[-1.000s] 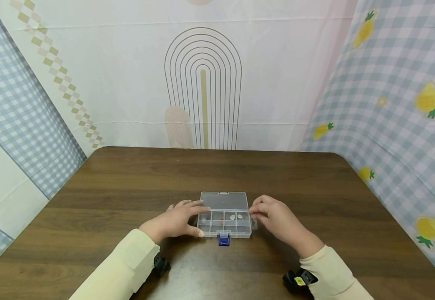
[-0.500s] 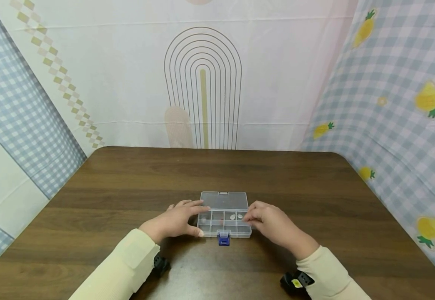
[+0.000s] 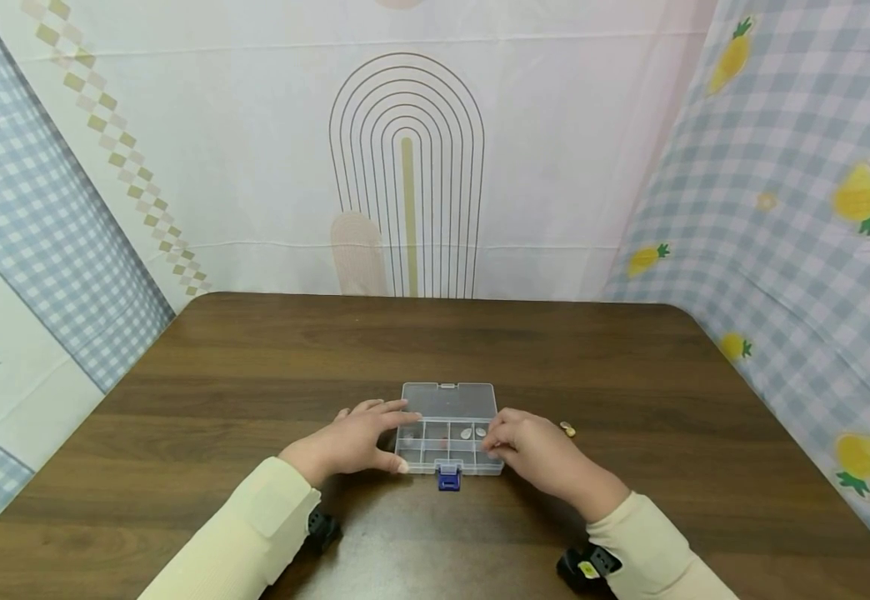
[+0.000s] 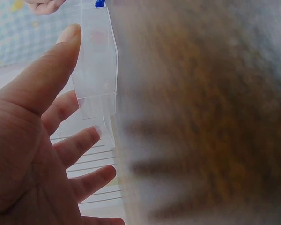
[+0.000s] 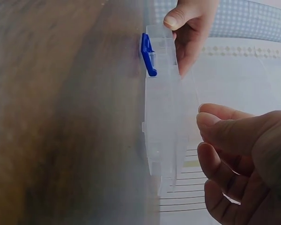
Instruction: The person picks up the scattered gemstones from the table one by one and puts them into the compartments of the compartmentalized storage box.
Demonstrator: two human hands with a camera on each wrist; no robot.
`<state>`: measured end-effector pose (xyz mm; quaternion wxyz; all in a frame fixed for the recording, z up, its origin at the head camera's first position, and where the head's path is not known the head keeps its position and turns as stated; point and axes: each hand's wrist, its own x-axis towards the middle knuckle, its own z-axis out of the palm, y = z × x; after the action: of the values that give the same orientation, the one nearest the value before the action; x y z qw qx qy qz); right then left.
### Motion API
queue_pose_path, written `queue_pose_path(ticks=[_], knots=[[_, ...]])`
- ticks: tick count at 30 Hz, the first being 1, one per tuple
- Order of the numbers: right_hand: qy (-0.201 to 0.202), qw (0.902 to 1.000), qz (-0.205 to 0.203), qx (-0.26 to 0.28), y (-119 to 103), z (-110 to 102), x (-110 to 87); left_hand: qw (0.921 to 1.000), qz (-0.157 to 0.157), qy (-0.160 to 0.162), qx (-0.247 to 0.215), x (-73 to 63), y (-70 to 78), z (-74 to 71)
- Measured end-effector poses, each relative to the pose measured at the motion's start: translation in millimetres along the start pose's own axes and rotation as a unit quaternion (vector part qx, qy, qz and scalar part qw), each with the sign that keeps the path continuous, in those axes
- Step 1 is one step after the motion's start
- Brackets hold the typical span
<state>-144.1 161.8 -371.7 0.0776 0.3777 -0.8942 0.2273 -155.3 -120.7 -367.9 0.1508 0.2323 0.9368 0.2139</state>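
A clear plastic compartment box stands on the table, its lid laid back and a blue latch at its front. Two small whitish pieces lie in back-row compartments at the right. My left hand rests at the box's left end, thumb at the front corner and index finger near the hinge, the fingers straight and spread. Over the right-hand compartments is my right hand. Its thumb and index fingertips meet, other fingers curled; I cannot tell whether something tiny is between them.
Just beyond the right hand a small gold-coloured piece lies on the brown wooden table. A white printed cloth hangs behind the table, with checked cloth at the sides. Each wrist wears a black camera.
My right hand has moved left from beside the box to over its right compartments, uncovering the gold-coloured piece on the table. The left hand and the box have stayed put.
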Motion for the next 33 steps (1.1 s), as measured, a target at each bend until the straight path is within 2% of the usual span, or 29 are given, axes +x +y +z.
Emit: queue_pose_path(ticks=[9,19,26,33], knots=[[-0.034,0.9978,0.057,0.003,-4.0,-3.4,-0.1,1.0,0.0,0.001,-0.001,-0.2,1.4,-0.4],[-0.017,0.9969,0.076,0.009,-1.9,-8.9,-0.9,1.0,0.0,0.001,-0.005,-1.1,1.1,-0.7],[0.001,0.9935,0.108,0.037,1.9,-14.5,-2.7,1.0,0.003,0.003,-0.007,-1.3,1.3,-1.0],[0.026,0.9875,0.134,0.079,18.4,-24.6,-6.1,1.0,0.002,0.001,-0.007,-0.7,0.7,-0.6]])
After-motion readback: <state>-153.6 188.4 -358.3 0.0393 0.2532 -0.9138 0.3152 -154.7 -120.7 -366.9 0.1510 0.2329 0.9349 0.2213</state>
